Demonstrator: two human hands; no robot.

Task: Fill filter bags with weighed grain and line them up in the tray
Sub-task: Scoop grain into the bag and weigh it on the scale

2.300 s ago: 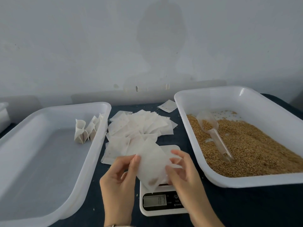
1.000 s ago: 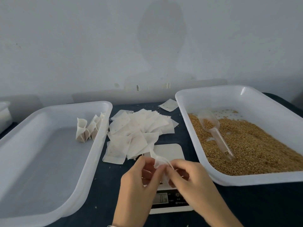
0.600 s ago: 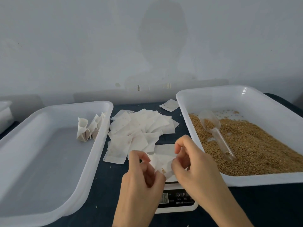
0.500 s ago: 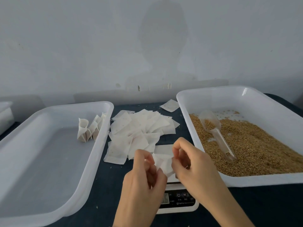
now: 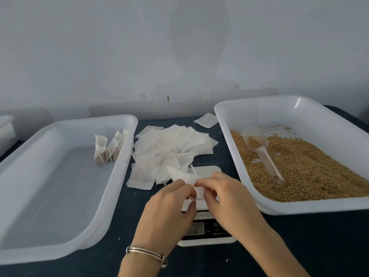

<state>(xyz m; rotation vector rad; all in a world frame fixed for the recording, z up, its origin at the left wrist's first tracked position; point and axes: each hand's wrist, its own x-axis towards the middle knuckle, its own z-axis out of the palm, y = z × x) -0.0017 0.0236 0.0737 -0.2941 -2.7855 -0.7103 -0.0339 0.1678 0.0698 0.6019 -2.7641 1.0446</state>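
Observation:
My left hand (image 5: 169, 208) and my right hand (image 5: 225, 198) pinch a white filter bag (image 5: 184, 177) between them, just above the white scale (image 5: 207, 226). The bag's upper corner sticks up to the left and a thin string rises from it. Several filled bags (image 5: 108, 145) stand in a row at the far right corner of the left white tray (image 5: 60, 196). The right white tray (image 5: 299, 206) holds brown grain (image 5: 309, 166) with a clear plastic scoop (image 5: 261, 150) lying in it.
A loose pile of empty filter bags (image 5: 169, 150) lies on the dark table between the two trays, behind the scale. One single bag (image 5: 206, 120) lies near the wall. Another white container (image 5: 6, 130) shows at the far left edge.
Both hands turned the flat bag over the scale and gathered it between the fingertips. The bag is now bunched, with one corner and its string sticking up.

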